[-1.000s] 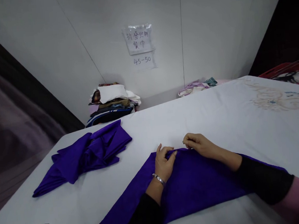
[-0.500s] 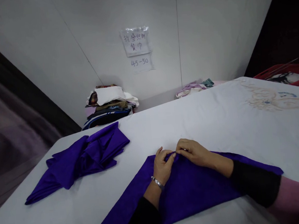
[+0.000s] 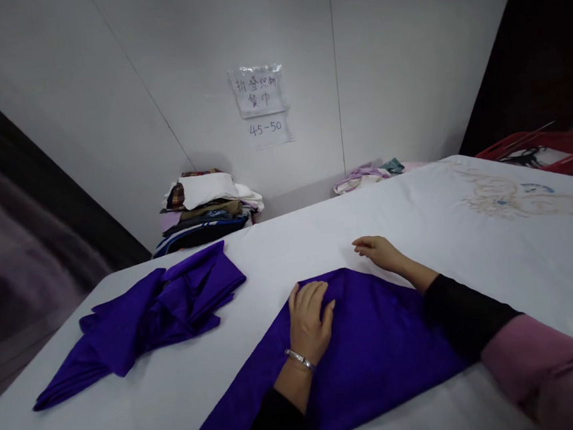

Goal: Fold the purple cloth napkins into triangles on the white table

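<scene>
One sheer, dusky drape (image 3: 13,245) hangs in soft folds at the far left, its lower end running out of view. Next, a crumpled heap of purple cloth (image 3: 126,329) lies on the white tablecloth (image 3: 148,414), faintly sheened, all layered pleats and sharp corners; how many pieces it holds cannot be made out. Against the pale wall (image 3: 151,39) rises a stack of folded clothes (image 3: 210,205), white over plaid, olive and dark blue, its base hidden by the table's edge. Two handwritten paper sheets (image 3: 261,103) are fixed to the wall, the upper in crinkled clear plastic.

The left hand (image 3: 309,317), wearing a silver bracelet (image 3: 300,360), rests on the purple fabric (image 3: 379,361), fingers extended together, thumb apart. That fabric lies spread before the person, smooth, with a blunt peak at its upper edge; its lower left end is cut off. The right hand (image 3: 380,252) is just beyond that edge, fingers loosely extended and slightly curved; whether they touch the tablecloth cannot be told. A black cuff (image 3: 470,312) covers part of the fabric, and the pink sleeve (image 3: 534,354) blurs lower right. Farther right, the red basket (image 3: 572,150) is cut off, its contents unclear.
</scene>
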`<act>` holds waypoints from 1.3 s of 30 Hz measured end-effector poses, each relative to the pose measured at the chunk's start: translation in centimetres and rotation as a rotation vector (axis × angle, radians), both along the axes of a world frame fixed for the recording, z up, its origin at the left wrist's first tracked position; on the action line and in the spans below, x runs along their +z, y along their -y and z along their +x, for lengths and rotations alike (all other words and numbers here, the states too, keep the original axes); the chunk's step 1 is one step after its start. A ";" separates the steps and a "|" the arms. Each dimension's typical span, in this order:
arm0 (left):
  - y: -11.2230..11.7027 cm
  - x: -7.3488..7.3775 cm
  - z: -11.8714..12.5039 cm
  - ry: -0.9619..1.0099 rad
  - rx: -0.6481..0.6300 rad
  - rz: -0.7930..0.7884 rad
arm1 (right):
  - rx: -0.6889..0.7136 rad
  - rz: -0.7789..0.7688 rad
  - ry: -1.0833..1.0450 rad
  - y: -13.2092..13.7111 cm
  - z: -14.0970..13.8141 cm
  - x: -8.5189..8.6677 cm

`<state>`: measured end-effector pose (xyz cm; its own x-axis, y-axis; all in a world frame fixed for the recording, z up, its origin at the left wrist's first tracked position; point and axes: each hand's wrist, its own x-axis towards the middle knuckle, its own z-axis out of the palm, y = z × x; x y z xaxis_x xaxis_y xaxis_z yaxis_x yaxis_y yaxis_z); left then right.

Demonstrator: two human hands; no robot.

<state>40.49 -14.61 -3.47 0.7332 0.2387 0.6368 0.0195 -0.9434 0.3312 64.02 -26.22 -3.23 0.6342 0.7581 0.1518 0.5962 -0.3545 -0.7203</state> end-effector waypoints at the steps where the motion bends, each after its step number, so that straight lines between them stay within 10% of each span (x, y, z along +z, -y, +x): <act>1: 0.2 0.1 0.0 -0.027 -0.036 0.001 | 0.016 -0.026 0.023 -0.2 0.5 -0.2; 10: 0.1 -0.6 0.2 -0.164 -0.113 -0.054 | 0.185 -0.174 0.232 -1.9 -1.3 -1.7; 19: -1.2 -3.3 0.5 -0.298 0.124 -0.112 | 0.008 -0.184 0.287 -1.0 1.5 -1.0; 27: -1.0 -3.1 0.5 -0.298 0.128 -0.114 | 0.247 -0.141 0.238 -2.0 -1.5 -1.8; 39: -0.9 -3.0 0.5 -0.344 0.143 -0.106 | -0.096 -0.166 0.264 -1.1 2.6 -1.4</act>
